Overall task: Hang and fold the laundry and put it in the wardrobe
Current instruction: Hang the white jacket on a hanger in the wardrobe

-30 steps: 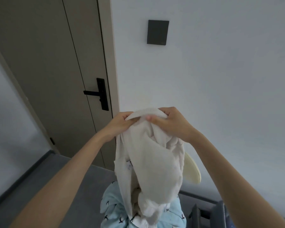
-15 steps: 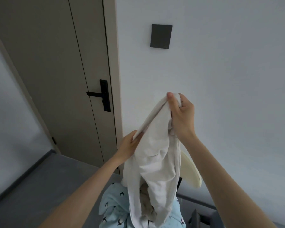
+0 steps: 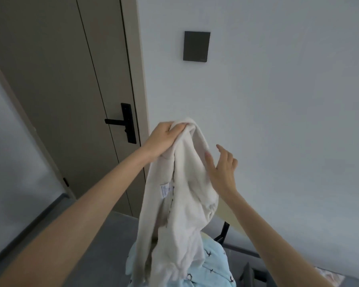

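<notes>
Left fingers (image 3: 172, 128) curl tight round the top fold of the cream garment (image 3: 184, 204), the left hand (image 3: 164, 139) holding it up before the wall; right fingers (image 3: 222, 151) are straight and slightly spread, the right hand (image 3: 223, 168) against the cloth's right edge. The garment's lower part hangs over a pale blue patterned cloth (image 3: 214, 268)

The left hand (image 3: 164, 139) has climbed to grip the top of the white garment (image 3: 184, 204) at frame centre; the right hand (image 3: 222, 168) has let go and dropped beside it, fingers spread; a care label (image 3: 164, 189) now shows
</notes>
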